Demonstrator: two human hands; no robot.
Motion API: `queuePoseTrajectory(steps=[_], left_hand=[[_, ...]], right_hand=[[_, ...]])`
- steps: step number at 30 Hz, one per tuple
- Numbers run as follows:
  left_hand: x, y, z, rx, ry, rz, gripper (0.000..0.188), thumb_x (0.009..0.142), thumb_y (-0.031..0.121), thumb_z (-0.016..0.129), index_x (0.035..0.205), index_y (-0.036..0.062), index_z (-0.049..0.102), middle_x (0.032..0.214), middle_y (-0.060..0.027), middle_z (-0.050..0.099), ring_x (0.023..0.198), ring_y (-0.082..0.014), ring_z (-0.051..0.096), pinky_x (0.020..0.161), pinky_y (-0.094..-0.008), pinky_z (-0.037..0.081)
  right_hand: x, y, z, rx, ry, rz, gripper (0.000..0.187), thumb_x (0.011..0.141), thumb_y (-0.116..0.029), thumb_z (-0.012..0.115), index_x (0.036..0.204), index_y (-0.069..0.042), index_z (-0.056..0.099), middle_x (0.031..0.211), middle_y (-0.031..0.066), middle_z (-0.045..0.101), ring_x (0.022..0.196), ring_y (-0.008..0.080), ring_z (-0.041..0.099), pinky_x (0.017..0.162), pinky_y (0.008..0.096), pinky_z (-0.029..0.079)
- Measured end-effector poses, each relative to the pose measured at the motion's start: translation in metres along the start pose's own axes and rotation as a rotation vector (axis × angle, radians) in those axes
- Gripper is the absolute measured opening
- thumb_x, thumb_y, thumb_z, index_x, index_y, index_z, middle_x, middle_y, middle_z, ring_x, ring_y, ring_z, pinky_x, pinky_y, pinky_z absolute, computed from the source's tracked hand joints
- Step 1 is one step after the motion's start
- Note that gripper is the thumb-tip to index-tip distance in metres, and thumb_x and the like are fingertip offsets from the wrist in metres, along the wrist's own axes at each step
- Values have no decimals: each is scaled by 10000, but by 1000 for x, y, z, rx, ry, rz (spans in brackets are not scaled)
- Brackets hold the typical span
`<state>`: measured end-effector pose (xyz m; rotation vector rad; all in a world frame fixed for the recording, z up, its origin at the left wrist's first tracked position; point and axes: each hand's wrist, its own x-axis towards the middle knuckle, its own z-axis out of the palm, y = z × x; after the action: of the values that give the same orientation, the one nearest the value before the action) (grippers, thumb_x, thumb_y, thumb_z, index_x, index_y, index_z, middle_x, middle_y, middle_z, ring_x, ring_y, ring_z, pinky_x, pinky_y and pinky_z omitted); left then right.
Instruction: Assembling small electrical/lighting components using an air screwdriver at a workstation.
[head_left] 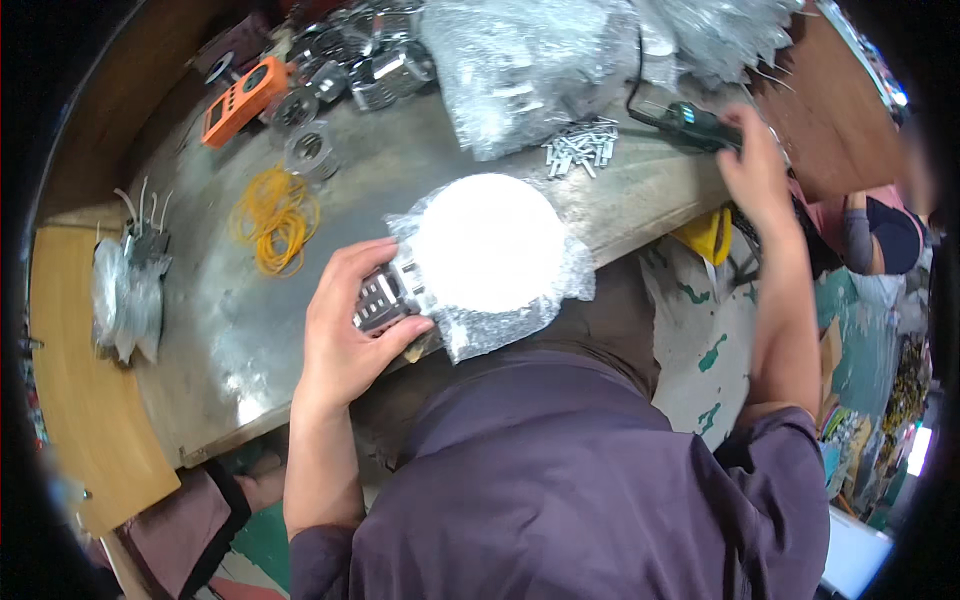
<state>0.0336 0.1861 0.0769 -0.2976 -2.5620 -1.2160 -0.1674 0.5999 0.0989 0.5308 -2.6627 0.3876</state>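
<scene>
My left hand is closed round a slotted metal housing at the side of a bright white round lamp. Thumb and fingers clasp the housing from opposite sides. Crumpled clear plastic wrap lies under the lamp and sticks out round its rim. At the bench's right end, my right hand has its fingers round the back end of a dark electric screwdriver, whose tip points left. A black cord runs up from near that tip. Part of the grip is blurred.
Yellow wire lies coiled on the metal bench. Beyond are an orange handheld meter, shiny metal rings, loose screws and plastic-wrapped parts. A wrapped bundle stands left. Another person is at the right.
</scene>
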Motion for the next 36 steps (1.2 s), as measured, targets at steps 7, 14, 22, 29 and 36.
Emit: queuePoseTrajectory(steps=[7,14,22,29,36], left_hand=[[0,-8,2,-82,-18,-8,630,632,140,863,1178,-5,585,1174,-140,595,1080,-251,588,931,-340,470],[5,-3,0,-79,-47,15,639,623,125,871,1181,1,587,1179,-139,591,1071,-246,589,918,-334,483],[5,1,0,-3,-17,8,649,586,95,877,1166,34,592,1125,-132,608,1019,-269,611,873,-348,511],[7,0,1,-35,-18,22,634,604,116,871,1166,36,588,1134,-134,605,1022,-273,609,880,-346,509],[7,-4,1,-41,-24,30,635,605,124,872,1166,35,587,1135,-133,603,1017,-271,609,869,-349,511]], right_hand=[[21,73,-14,14,-450,107,643,688,38,544,1318,-12,424,1203,201,574,1159,340,541,1026,345,388],[-25,6,-54,1240,-525,152,763,746,-232,608,1395,51,324,1056,108,523,945,188,518,928,332,411],[-24,-143,2,2446,-295,264,568,815,-14,590,1333,22,360,1234,152,487,1286,313,400,1179,573,135],[-15,-168,50,2574,-152,684,222,852,-115,673,1022,-22,563,987,118,603,1019,269,572,1055,504,382],[-16,-176,58,2503,-137,759,178,854,-131,669,978,-41,580,950,98,603,990,260,576,1036,484,401]])
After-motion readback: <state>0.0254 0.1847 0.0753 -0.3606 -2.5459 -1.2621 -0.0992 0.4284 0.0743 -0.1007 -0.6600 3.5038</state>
